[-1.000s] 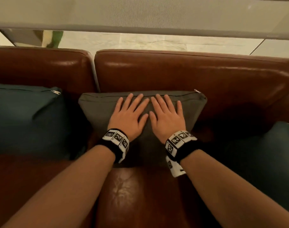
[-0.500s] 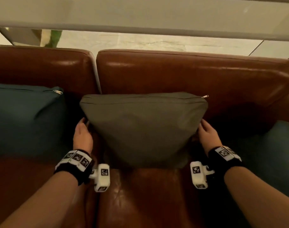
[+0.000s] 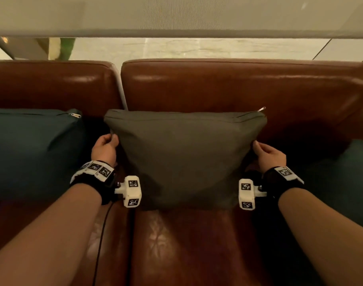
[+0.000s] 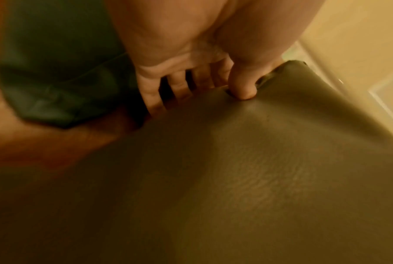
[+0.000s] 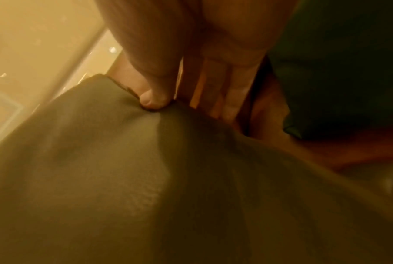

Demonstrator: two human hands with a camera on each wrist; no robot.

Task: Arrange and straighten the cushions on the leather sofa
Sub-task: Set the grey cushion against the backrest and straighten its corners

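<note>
middle cushion (image 3: pixel 184 157) at frame centre, standing on the sofa (image 3: pixel 197 244) seat, leaning on the backrest. left cushion (image 3: pixel 32 149) mid-left of frame, right cushion (image 3: pixel 350 182) at right edge, both on the seat. left hand (image 3: pixel 104 149) at middle cushion's left edge, right hand (image 3: pixel 269 155) at its right edge. window ledge (image 3: pixel 176 48) behind the backrest, top of frame

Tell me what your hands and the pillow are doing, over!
Left hand pinches grey cushion left edge. Right hand pinches right edge. Cushion upright against sofa back. Teal cushion beside, not blocking.
</note>
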